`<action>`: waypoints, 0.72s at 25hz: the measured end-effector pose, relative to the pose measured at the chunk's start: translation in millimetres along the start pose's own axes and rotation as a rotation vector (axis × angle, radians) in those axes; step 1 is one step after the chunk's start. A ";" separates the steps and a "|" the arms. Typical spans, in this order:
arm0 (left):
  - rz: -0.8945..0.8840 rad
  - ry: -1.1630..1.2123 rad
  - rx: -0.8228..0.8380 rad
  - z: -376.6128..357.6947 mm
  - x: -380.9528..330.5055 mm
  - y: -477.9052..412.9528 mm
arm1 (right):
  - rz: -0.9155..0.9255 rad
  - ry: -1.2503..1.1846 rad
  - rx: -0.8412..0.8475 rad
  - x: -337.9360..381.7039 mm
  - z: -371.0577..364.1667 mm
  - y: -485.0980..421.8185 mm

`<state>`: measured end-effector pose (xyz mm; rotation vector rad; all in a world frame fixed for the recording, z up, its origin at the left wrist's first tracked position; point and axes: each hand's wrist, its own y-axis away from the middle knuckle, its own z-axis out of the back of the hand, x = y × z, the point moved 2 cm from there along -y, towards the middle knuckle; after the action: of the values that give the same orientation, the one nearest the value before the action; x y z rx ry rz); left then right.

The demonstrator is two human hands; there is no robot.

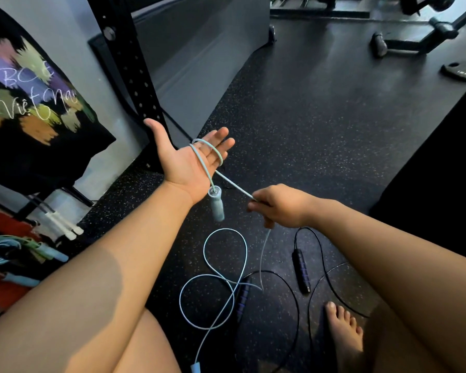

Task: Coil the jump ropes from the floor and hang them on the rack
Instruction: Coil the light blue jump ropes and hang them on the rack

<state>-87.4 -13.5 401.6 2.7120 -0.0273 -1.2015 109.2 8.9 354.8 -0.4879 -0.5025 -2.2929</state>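
My left hand [184, 156] is held palm up with straight fingers, and the light blue jump rope [228, 265] is looped around the fingers. One blue handle [216, 203] hangs below that wrist. My right hand [277, 205] pinches the cord a short way from the loop, pulling it taut. The remaining blue cord lies in loose loops on the floor, its second handle [195, 368] at the bottom edge. A black jump rope with dark handles [300, 270] lies on the floor beside it. The black perforated rack upright [127, 57] stands behind my left hand.
Coiled ropes with blue and white handles [24, 249] hang at the lower left. A dark cushion with writing [30, 103] leans at the left. Gym equipment legs [404, 41] and a weight plate [463, 71] sit far right. My bare foot [343, 329] rests near the black rope.
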 end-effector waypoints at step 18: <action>0.469 -1.009 0.345 4.5 29.4 6.9 | 0.276 0.248 -0.572 -1.4 41.6 5.0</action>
<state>-70.5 -23.5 378.3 1.8123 -0.9890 -2.3414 121.9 26.6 390.6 -0.4951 0.3386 -2.1623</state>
